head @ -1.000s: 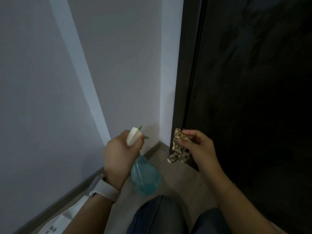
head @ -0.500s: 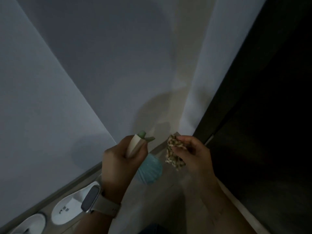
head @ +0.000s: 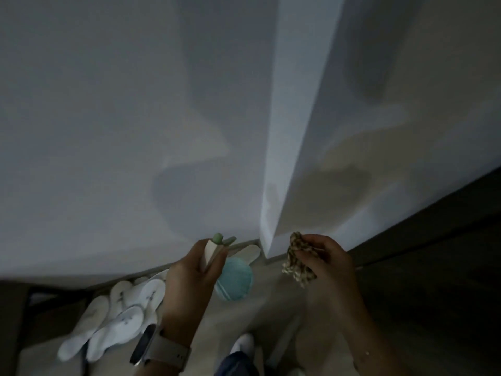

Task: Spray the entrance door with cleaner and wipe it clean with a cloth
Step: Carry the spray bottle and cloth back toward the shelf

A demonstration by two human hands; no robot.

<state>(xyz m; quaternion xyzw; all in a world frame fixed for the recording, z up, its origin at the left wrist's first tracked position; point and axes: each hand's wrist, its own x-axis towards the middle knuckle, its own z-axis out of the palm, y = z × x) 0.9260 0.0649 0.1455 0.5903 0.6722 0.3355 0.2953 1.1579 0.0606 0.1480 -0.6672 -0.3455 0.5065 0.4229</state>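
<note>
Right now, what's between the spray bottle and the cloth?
Nothing held: the head view shows bare floor and a white wall corner between spray bottle and cloth.

The left hand (head: pixel 189 278) covers most of the spray bottle (head: pixel 234 278) — only its green tip and round blue bottom show. The right hand (head: pixel 329 263) hides part of the cloth (head: pixel 295 263). The dark door (head: pixel 444 253) is cut off by the right edge — too dark to see any marks. The white slippers (head: pixel 116 321) look blurry, and their tiny print cannot be read.
</note>
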